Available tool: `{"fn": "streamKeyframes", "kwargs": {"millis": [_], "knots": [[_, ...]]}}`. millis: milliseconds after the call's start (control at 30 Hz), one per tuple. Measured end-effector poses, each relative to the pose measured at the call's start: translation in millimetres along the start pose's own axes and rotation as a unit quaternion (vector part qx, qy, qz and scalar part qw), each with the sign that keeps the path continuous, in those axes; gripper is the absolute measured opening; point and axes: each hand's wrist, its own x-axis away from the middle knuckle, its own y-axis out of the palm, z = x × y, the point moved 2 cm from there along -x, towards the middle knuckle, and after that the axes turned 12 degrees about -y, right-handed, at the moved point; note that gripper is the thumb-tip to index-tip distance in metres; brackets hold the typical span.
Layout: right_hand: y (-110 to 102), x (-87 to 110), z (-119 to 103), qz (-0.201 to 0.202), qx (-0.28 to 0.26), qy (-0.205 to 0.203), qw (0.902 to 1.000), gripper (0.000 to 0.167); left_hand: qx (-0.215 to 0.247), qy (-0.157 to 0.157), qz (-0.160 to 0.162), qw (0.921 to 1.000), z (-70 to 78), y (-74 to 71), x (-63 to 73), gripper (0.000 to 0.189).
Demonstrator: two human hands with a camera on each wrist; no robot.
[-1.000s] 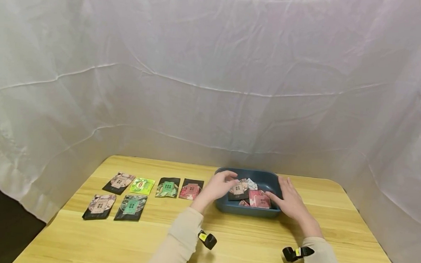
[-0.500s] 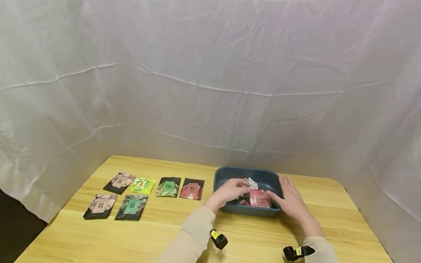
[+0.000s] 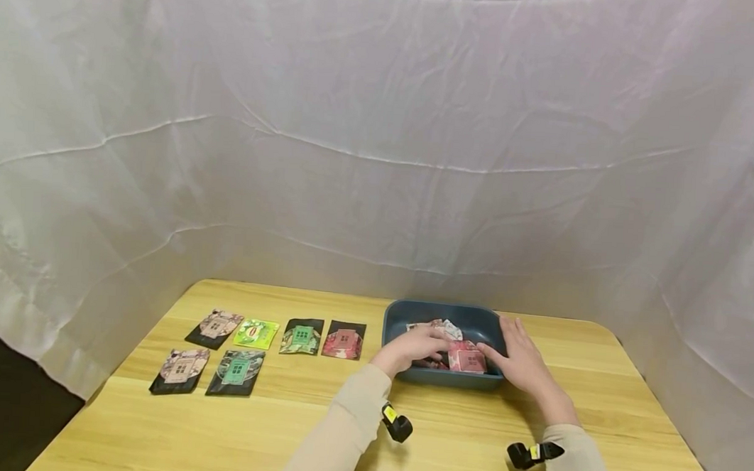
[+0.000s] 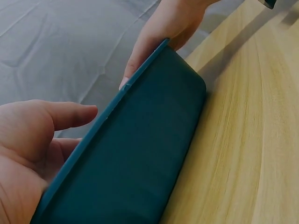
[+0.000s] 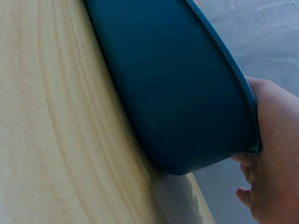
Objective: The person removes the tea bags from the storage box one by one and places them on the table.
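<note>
A dark blue-green plastic bin (image 3: 449,379) with several tea bag packets inside stands at the back of the table. My left hand (image 3: 412,347) reaches over its left side, fingers lying over the packets. In the left wrist view the thumb of the left hand (image 4: 28,140) is straight above the rim; the other fingers are mostly hidden by the bin wall. A red packet (image 3: 471,360) lies right of those fingers, and a crumpled white packet (image 3: 452,330) is behind. My right hand (image 3: 526,368) grips the bin's right wall, thumb inside, fingers outside.
Two black-and-pink packets, at the back (image 3: 215,327) and front (image 3: 181,369), lie on the left of the wooden table (image 3: 469,439). Near them are a lime-green packet (image 3: 257,333), two black-and-green packets (image 3: 301,336) and a red-and-black packet (image 3: 344,339). A grey curtain (image 3: 379,193) encloses the table.
My left hand has moved right and deeper into the bin, over the packets. The black-and-pink packet seen there earlier no longer shows in its place. My right hand stays on the bin's wall.
</note>
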Motion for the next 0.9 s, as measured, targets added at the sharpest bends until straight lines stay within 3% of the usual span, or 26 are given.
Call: {"fn": "streamKeyframes", "kwargs": {"millis": [333, 600, 900], "knots": [[3, -1.6, 1, 0.004, 0.0, 0.003, 1.0, 0.094, 0.062, 0.027, 0.044, 0.9967, 1.0, -4.3, 4.6, 0.031], [2, -0.6, -1, 0.01, -0.002, -0.008, 0.9999, 0.093, 0.116, 0.072, 0.081, 0.9874, 1.6, -11.6, 7.7, 0.027], [0, -0.5, -1, 0.006, 0.002, -0.005, 1.0, 0.093, 0.16, 0.105, 0.114, 0.9749, 1.6, -26.9, 18.0, 0.038]]}}
